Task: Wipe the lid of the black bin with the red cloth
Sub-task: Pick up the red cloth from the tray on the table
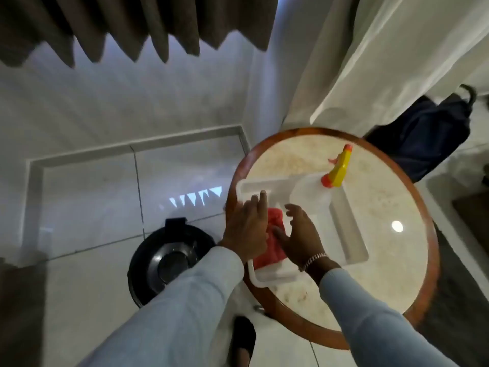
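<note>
The red cloth (270, 241) lies bunched in the near-left compartment of a white divided tray (352, 234), which sits on the round desk (391, 271) with its marble-like top and brown wooden rim. Both my hands are over the cloth. My left hand (247, 227) comes in from the lower left, palm down, fingers stretched forward and close together; its fingertips reach over the tray's inner divider while the heel of the hand rests at the cloth's left edge. That grip is released, laid flat rather than closed. My right hand (301, 234) comes in from the lower right, wrist bent, a bracelet (312, 260) on it; the fingers are spread and curled above the tray and the thumb presses onto the cloth's top. This grip is loose as well, touching the cloth but not clenched around it. Both forearms are in pale blue sleeves (169, 308).

A clear spray bottle (312, 197) with a yellow and orange trigger head stands in the far part of the tray, just beyond my right fingers.

The black bin (169, 258) stands on the white tiled floor (90, 192) to the left of the desk, below my left forearm, its round lid on. It is well apart from the cloth.
</note>
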Tool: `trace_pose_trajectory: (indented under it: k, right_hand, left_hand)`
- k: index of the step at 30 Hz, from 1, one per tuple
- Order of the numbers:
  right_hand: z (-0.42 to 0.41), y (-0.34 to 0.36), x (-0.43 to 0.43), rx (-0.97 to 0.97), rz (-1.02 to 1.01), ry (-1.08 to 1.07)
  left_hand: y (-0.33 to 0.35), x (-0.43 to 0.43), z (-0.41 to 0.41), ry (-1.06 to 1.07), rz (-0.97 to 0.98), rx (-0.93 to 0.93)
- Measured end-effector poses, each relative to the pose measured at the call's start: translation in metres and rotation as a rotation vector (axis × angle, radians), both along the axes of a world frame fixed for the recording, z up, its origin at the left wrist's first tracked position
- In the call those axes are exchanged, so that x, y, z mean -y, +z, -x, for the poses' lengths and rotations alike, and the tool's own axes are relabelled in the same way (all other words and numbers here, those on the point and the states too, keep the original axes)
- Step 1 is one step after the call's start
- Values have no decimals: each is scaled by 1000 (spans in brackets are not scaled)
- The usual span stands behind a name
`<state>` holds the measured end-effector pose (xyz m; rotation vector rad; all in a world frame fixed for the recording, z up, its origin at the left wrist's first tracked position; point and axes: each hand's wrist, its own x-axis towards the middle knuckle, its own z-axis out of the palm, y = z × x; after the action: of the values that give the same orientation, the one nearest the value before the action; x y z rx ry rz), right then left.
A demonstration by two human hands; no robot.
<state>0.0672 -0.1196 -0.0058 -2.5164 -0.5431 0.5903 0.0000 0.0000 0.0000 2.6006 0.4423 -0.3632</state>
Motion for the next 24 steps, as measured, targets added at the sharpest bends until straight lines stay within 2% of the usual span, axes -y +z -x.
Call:
trace_pose_trajectory:
  k: [3,7,13,18,21,24]
  right_hand:
    - [-7,-27,-3,-49,-6,-52]
    - [-6,-47,-6,-75,-39,-156]
    - [-10,-29,-7,-103,-134,-270]
    - [0,26,-19,-112,-338,-193]
    - [19,51,-46,-157,-490,-153]
    - [50,47,-78,-74,-485,-27]
  left_hand:
    - [-22,-1,-11,-144,-214,-17]
    - [-33,2,-15,-132,-253,48]
    - [-28,4,-8,73,52,284]
    - [5,-17,11,376,473,536]
    - [21,-43,39,463,599,609]
    - [14,-71,79,526,610,626]
